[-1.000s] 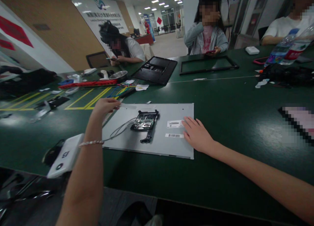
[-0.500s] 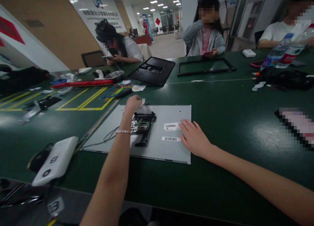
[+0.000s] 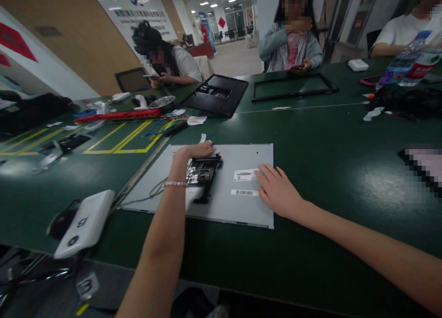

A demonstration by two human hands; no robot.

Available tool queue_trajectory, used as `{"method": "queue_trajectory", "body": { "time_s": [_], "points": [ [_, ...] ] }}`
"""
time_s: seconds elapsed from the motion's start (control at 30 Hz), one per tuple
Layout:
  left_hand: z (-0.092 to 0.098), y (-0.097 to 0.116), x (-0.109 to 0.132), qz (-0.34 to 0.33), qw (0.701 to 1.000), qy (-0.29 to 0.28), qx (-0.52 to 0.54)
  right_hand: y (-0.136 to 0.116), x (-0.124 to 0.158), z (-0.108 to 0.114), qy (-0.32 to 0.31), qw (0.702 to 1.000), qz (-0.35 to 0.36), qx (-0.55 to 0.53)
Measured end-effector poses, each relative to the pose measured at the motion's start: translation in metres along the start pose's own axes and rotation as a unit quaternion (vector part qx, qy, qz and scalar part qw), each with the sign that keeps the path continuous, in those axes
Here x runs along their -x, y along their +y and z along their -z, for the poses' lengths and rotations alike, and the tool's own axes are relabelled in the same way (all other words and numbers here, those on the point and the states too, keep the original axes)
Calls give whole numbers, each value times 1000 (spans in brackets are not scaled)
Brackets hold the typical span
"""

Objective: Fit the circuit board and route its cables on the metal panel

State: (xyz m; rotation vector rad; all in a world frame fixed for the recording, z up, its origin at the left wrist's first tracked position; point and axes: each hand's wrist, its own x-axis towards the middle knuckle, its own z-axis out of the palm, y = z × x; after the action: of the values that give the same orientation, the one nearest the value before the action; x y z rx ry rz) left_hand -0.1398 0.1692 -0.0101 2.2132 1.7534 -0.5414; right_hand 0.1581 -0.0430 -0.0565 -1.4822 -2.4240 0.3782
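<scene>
A grey metal panel (image 3: 238,203) lies flat on the green table (image 3: 311,138). On it sits a small circuit board in a black bracket (image 3: 204,170), with grey cables (image 3: 157,189) trailing to the left. My left hand (image 3: 193,152) rests on the panel just behind the board, fingers stretched flat towards a strip of white tape (image 3: 202,137). My right hand (image 3: 279,191) lies flat and open on the panel's right part, next to two white barcode labels (image 3: 245,175).
A white device (image 3: 86,222) lies at the near left edge. A black back cover (image 3: 219,95) and a black frame (image 3: 293,88) lie further back, with tools and a metal bowl (image 3: 161,104) at left. Bottles (image 3: 409,62) stand at right. Three people sit across the table.
My left hand came from the panel's left edge, where it pinched a tape strip, to the spot behind the circuit board and flattened out. My right hand stayed put.
</scene>
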Motion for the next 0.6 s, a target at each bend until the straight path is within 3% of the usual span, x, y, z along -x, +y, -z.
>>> {"method": "queue_trajectory", "body": {
  "time_s": [0.27, 0.43, 0.6],
  "points": [
    [-23, 5, -12, 80, 990, 116, 4, -1, 0, 2, -9, 1000, -6, -4],
    [-23, 5, -15, 85, 990, 116, -7, -2, 1, 4, -20, 1000, -11, 3],
    [-10, 9, -5, 72, 991, 117, 3, -3, 0, 9, -34, 999, -13, 16]
  ]
}}
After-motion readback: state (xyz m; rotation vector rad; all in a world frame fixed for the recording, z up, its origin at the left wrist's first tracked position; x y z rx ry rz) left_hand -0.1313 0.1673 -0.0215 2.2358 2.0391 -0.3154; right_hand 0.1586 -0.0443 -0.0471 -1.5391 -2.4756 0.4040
